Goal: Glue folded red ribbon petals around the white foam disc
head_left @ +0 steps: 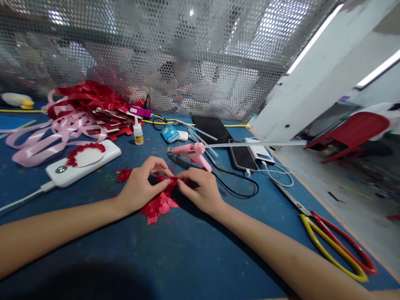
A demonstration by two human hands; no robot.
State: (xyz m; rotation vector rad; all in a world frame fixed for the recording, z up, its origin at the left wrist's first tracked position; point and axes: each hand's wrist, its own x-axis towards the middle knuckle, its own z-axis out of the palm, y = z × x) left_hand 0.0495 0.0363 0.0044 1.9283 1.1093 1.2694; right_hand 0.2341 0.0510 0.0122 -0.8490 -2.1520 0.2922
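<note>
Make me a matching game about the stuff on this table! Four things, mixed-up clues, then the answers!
Things:
1. Glue gun
2. Big scissors
3. Small bottle
4. Red scraps

Clues:
a. Yellow-labelled and standing upright
b. At the fingertips of the left hand and the right hand
c. Pink
d. Red-and-yellow-handled

Right pairs: 1-c, 2-d, 3-a, 4-b

Tube lights [378,69]: bright, top right
Tabletop [200,254]: dark shadow near bottom
Metal mesh [150,58]: shiny spots
Red chair [353,130]: blurry, stretched
</note>
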